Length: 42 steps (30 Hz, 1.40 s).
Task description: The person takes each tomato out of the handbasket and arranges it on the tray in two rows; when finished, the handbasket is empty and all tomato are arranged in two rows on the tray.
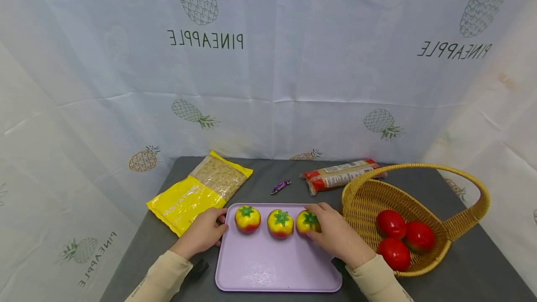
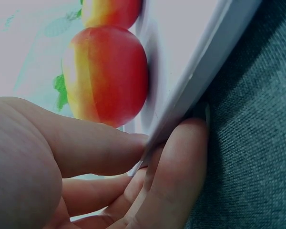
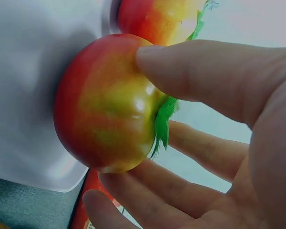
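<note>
1. The right hand [image 1: 335, 232] has its fingers [image 3: 200, 71] and thumb curled round the rightmost tomato [image 1: 307, 222] on the tray [image 1: 272, 269]; the right wrist view shows thumb on one side, fingers cupped under the other, green stem leaf between them.
2. That tomato sits at the tray's far right corner, the last of three in a row along the far edge: left tomato [image 1: 247, 218], middle tomato [image 1: 280, 223], then the held one. It lies at about 10 o'clock from the right palm, directly under the fingertips. It is roundish, so it has no real long axis; the stem points up.
3. The left hand [image 1: 203, 233] pinches the tray's left rim near its far corner (the left wrist view shows the thumb on top of the edge and fingers [image 2: 181, 167] tucked beneath it, against the grey surface [image 1: 482, 269]). It is nearest the left tomato but does not touch it.
4. The basket [image 1: 465, 220] stands at 3 o'clock from the tray, just beside the right hand, with three red tomatoes [image 1: 398, 239] inside and its handle arching over.
5. At 11 o'clock from the tray lies a yellow bag [image 1: 197, 192]; its lettering appears mirrored and I cannot read it surely. At 12 o'clock is a small purple candy [image 1: 280, 186], and at 1 o'clock a red-ended packet [image 1: 341, 175] with a label too small to read.
6. The backdrop cloth [image 1: 268, 83] shows "PINEAPPLE", mirrored, beside pineapple drawings.
</note>
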Available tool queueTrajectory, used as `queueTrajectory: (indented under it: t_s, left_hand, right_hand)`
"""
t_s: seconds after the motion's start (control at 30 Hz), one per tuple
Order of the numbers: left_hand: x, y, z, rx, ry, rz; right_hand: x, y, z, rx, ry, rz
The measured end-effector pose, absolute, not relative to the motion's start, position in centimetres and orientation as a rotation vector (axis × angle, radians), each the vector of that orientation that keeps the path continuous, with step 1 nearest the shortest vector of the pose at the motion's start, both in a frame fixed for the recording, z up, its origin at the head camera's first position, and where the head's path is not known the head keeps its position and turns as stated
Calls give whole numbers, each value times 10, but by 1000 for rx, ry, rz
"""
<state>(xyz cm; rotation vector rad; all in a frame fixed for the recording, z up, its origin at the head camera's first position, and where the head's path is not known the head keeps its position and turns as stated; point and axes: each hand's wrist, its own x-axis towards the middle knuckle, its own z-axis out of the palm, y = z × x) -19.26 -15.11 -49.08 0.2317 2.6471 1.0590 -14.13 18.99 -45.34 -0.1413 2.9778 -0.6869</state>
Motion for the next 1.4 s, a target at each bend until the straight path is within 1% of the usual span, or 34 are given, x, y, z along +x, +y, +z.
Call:
queueTrajectory:
  t_s: [0.2,0.37,0.67,0.87,1.03,1.2,1.4]
  left_hand:
    - [-195,-150,-491,223,2634,1054]
    - [-196,-151,-492,198,2626,1052]
    - [-196,-152,-491,180,2644,1040]
    - [-195,-150,-491,174,2661,1006]
    - [-195,-150,-491,178,2664,1005]
    - [-195,-150,-493,183,2657,1019]
    - [-197,-150,-495,195,2649,1039]
  right_hand:
    - [-137,193,-449,-155,3002,-703]
    - [-122,200,-436,-198,3021,-717]
    - [-80,249,-421,-260,3152,-667]
    - [-60,290,-423,-116,3189,-664]
    - [-52,316,-430,23,3153,-622]
    - [-49,334,-434,73,3141,-587]
    - [-50,343,-437,135,3096,-543]
